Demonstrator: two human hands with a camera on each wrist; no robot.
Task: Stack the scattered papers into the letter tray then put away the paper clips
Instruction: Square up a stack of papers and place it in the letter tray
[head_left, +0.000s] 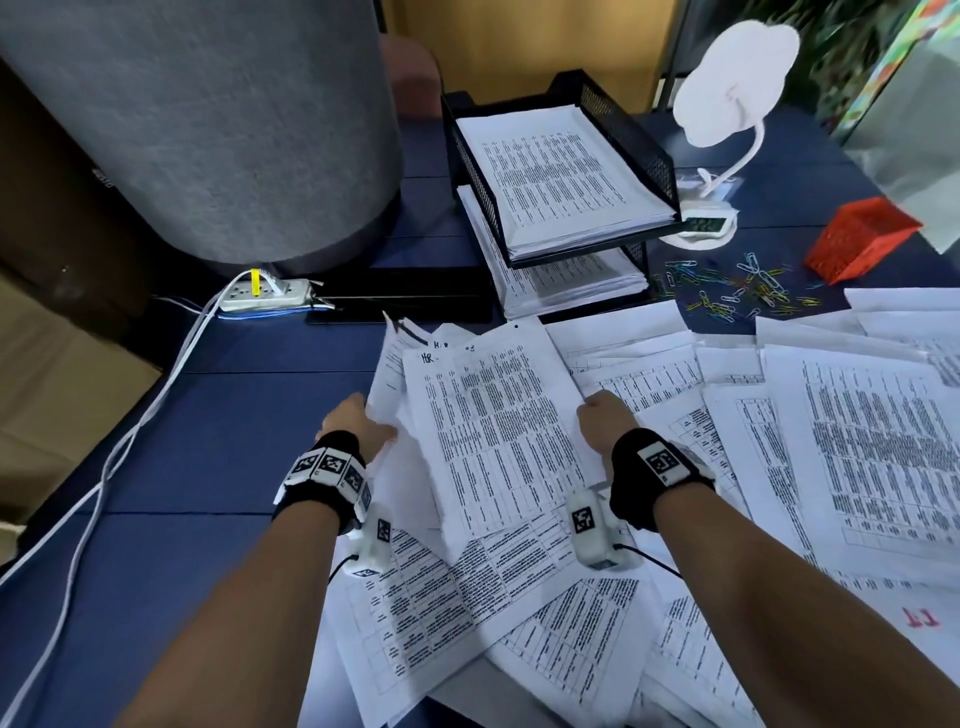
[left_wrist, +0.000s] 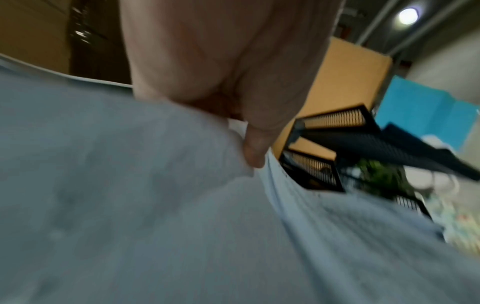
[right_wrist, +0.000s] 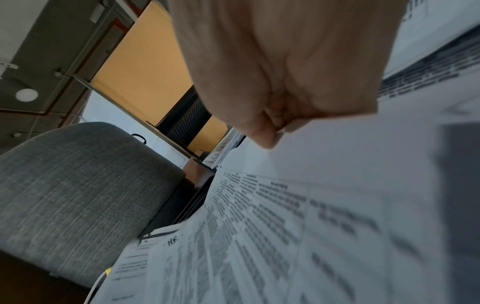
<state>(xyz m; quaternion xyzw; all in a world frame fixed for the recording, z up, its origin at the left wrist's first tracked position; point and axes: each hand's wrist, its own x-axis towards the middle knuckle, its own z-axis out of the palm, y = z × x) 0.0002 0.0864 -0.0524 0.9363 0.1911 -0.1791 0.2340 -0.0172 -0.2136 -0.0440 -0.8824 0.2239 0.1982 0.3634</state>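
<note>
I hold a small bundle of printed sheets (head_left: 488, 426) above the paper-strewn desk. My left hand (head_left: 358, 421) grips its left edge and my right hand (head_left: 605, 415) grips its right edge. In the left wrist view my left hand (left_wrist: 241, 131) pinches the sheets (left_wrist: 155, 205) with the thumb on top. The right wrist view shows my right hand (right_wrist: 272, 115) curled round the sheets (right_wrist: 285, 226). The black mesh letter tray (head_left: 631, 135) stands behind, with stacks of paper on both levels. Coloured paper clips (head_left: 737, 291) lie scattered to its right.
More printed papers (head_left: 857, 447) cover the blue desk (head_left: 218, 395) to the right and front. A red mesh container (head_left: 857, 239) lies tipped beside the clips, near a white cloud-shaped lamp (head_left: 727, 93). A grey chair back (head_left: 208, 130), power strip (head_left: 265, 293) and white cables (head_left: 130, 441) stand left.
</note>
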